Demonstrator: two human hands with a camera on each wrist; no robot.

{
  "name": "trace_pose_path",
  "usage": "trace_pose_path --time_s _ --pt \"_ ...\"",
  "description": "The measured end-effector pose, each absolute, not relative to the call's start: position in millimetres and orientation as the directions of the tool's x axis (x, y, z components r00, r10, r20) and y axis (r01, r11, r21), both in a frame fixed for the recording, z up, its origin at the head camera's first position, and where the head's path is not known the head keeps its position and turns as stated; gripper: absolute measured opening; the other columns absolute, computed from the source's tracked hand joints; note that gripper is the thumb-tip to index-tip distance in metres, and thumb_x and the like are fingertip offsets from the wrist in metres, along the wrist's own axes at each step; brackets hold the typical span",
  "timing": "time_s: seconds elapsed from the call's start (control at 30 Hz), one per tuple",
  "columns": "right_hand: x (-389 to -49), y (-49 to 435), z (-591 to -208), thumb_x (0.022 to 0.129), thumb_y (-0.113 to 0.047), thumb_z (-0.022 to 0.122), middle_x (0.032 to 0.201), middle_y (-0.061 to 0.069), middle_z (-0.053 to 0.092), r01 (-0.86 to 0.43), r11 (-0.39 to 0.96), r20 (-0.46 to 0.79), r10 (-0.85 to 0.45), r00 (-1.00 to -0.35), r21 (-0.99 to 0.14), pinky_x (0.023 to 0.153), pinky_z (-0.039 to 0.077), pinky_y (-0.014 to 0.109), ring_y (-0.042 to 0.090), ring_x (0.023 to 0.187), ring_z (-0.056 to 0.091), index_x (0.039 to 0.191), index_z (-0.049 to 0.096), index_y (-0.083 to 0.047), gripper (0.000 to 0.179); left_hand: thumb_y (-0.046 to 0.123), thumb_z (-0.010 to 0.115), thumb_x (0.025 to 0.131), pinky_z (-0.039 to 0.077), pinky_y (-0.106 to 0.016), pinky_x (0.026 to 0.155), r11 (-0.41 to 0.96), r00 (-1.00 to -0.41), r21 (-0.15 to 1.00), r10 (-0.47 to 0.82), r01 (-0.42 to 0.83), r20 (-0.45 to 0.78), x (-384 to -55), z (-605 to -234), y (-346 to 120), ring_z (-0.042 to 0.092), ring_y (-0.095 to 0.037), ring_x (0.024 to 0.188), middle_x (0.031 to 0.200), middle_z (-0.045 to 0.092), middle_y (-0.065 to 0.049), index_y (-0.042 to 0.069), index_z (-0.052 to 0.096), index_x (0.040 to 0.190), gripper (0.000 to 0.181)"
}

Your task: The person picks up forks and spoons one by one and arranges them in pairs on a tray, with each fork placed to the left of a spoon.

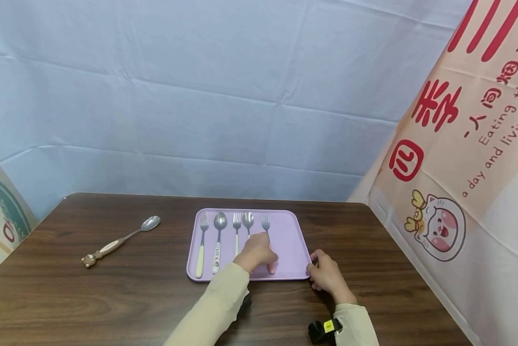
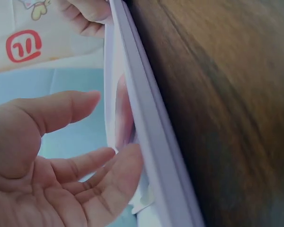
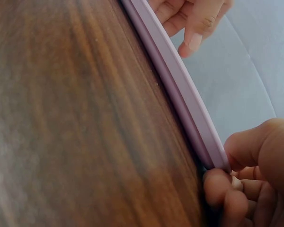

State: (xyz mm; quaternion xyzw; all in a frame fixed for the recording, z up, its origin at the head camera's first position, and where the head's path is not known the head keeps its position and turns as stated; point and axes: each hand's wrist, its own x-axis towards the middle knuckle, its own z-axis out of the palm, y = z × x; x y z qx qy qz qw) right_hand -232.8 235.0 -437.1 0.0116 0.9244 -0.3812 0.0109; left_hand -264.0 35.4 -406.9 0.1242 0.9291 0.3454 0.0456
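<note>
On the table lies a lilac tray (image 1: 289,235) with several pieces of cutlery side by side. My left hand (image 1: 256,252) is over its right half, beside a fork (image 1: 265,222) with a pink handle (image 2: 124,111). In the left wrist view the thumb and fingers of my left hand (image 2: 71,156) are spread apart, and nothing is held between them. My right hand (image 1: 328,276) pinches the tray's near right corner; in the right wrist view the thumb of my right hand (image 3: 260,175) is on one side of the rim (image 3: 199,118) and fingers are on the other.
Left of my left hand lie a cream-handled fork (image 1: 201,252), a spoon with a patterned handle (image 1: 218,240), a smaller fork (image 1: 237,223) and a smaller spoon (image 1: 248,221). A long spoon with a bear-tipped handle (image 1: 120,242) lies on the wooden table (image 1: 112,298), left of the tray.
</note>
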Motion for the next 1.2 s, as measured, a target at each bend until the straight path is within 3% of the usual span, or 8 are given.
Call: trace_pose_path --time_s 0.17,0.43,0.57,0.77,0.9,1.2 --pt "-232 235 -437 0.079 0.001 0.052 0.057 0.007 0.052 0.023 0.707 -0.023 0.009 -1.000 -0.707 0.039 0.045 0.031 0.017 0.042 0.053 0.099 0.050 0.003 0.020 0.012 0.073 0.062 0.045 -0.030 0.060 0.793 -0.939 0.531 0.345 0.298 0.011 -265 -404 35 0.052 -0.017 0.061 0.058 0.054 0.002 0.009 0.057 0.067 0.017" --pt "-232 235 -435 0.079 0.001 0.052 0.057 0.007 0.052 0.025 0.706 -0.022 0.013 -1.000 -0.708 0.039 0.045 0.031 0.017 0.042 0.053 0.099 0.050 0.004 0.020 0.018 0.076 0.065 0.047 -0.031 0.067 0.815 -0.866 0.334 0.501 0.473 0.003 -264 -399 37 0.058 -0.017 0.083 0.091 0.064 0.000 0.011 0.066 0.097 0.034" --pt "-233 235 -435 0.079 0.001 0.052 0.057 0.007 0.051 0.022 0.708 -0.022 0.009 -1.000 -0.706 0.039 0.046 0.031 0.017 0.042 0.053 0.099 0.050 0.004 0.020 0.022 0.076 0.067 0.047 -0.033 0.063 0.829 -0.858 0.246 0.514 0.503 0.022 -262 -396 37 0.057 -0.017 0.079 0.084 0.061 0.001 0.015 0.066 0.089 0.026" --pt "-233 234 -436 0.080 0.001 0.051 0.056 0.007 0.051 0.016 0.710 -0.017 0.006 -1.000 -0.704 0.039 0.045 0.030 0.017 0.042 0.053 0.099 0.050 0.003 0.019 0.022 0.074 0.066 0.047 -0.036 0.057 0.840 -0.854 0.158 0.517 0.520 0.062 -259 -395 31 0.054 -0.020 0.068 0.072 0.053 -0.001 0.017 0.054 0.069 0.021" --pt "-233 235 -435 0.079 0.001 0.051 0.056 0.007 0.051 0.016 0.708 -0.012 0.011 -1.000 -0.706 0.038 0.045 0.030 0.017 0.041 0.053 0.098 0.050 0.003 0.019 0.019 0.071 0.066 0.044 -0.034 0.053 0.824 -0.841 0.165 0.536 0.541 0.076 -258 -395 28 0.050 -0.018 0.063 0.068 0.049 0.001 0.018 0.050 0.063 0.022" --pt "-232 235 -436 0.079 0.001 0.052 0.056 0.007 0.051 0.017 0.707 -0.015 0.008 -1.000 -0.707 0.039 0.045 0.031 0.017 0.041 0.053 0.097 0.050 0.003 0.019 0.030 0.080 0.065 0.045 -0.033 0.057 0.817 -0.836 0.186 0.546 0.546 0.054 -257 -395 24 0.052 -0.016 0.065 0.067 0.050 0.005 0.022 0.054 0.059 0.028"
